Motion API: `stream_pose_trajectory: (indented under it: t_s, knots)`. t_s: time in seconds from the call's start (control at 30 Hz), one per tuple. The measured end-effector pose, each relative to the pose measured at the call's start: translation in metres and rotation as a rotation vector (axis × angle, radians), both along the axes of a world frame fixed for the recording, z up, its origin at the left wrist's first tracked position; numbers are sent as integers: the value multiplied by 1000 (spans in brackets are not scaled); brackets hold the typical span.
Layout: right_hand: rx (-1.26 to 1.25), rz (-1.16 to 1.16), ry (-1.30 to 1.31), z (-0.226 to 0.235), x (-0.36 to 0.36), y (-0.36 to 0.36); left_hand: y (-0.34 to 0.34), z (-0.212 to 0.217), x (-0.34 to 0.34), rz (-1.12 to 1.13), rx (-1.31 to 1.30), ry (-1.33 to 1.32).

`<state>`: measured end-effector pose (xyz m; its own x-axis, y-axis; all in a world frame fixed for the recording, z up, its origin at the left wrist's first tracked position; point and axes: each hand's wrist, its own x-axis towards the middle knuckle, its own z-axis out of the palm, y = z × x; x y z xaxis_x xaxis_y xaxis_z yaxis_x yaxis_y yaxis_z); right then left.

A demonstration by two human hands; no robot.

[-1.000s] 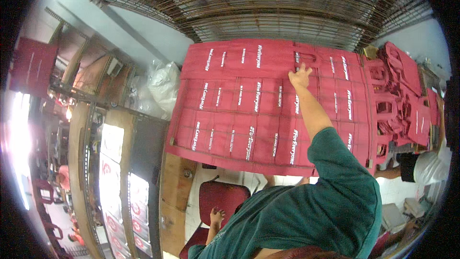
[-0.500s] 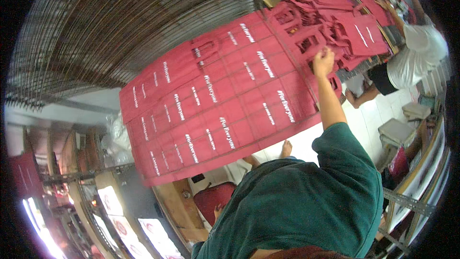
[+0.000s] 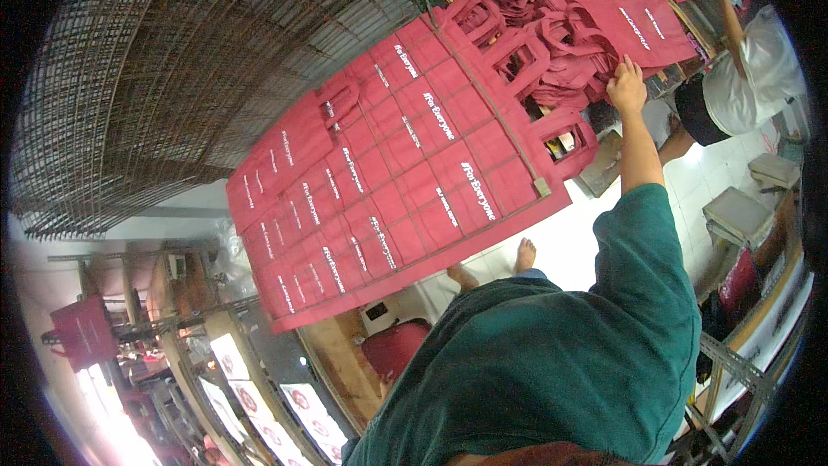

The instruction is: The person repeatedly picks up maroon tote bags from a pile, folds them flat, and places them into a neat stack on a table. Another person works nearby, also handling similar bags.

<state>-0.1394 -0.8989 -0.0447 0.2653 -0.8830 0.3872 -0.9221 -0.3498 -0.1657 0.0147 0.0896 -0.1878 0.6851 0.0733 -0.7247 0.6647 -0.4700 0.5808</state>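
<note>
R hand [image 3: 626,85] now off the flat rack of red bags [image 3: 388,198], up on the loose red bag pile [image 3: 552,43] at rack's far-right end; fingers together, pressing one bag, grip unclear. L hand not seen. Co-worker [image 3: 733,91] beyond pile.

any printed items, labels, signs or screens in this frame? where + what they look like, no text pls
Printed bags on rack: centre, rows of flat red fabric panels, each with a short white line of print.
Bag pile: upper right, red handled bags heaped; right hand rests on a printed one.
Hanging bag: lower left, red, small.
Printed sheets: bottom left, white rectangles with round red marks, in a row.
No screens seen.
</note>
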Motion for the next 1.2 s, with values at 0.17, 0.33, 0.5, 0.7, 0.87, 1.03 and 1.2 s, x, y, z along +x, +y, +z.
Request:
stream_pose_trajectory:
  t_s: [0.17, 0.33, 0.5, 0.7, 0.87, 1.03, 1.2]
  knots:
    - [-140, -41, -160, 0, -10, -16, -21, 17, -4, -33, 26, -27]
    - [-161, 9, -169, 16, -1, -25, -43, 32, -8, -85, 69, -100]
    - [-176, 106, -305, 22, -9, -57, -134, 85, 7, -278, 143, -331]
    - [-440, 371, -460, 128, 1, -25, -352, 222, 44, -658, -65, -849]
    - [-581, 501, -359, 195, -1, 29, -549, 310, 47, -1029, -407, -926]
    - [-558, 672, -377, 237, 20, 120, -660, 349, -10, -1197, -723, -977]
    - [-498, 763, -461, 248, 16, 157, -644, 365, -42, -1194, -849, -950]
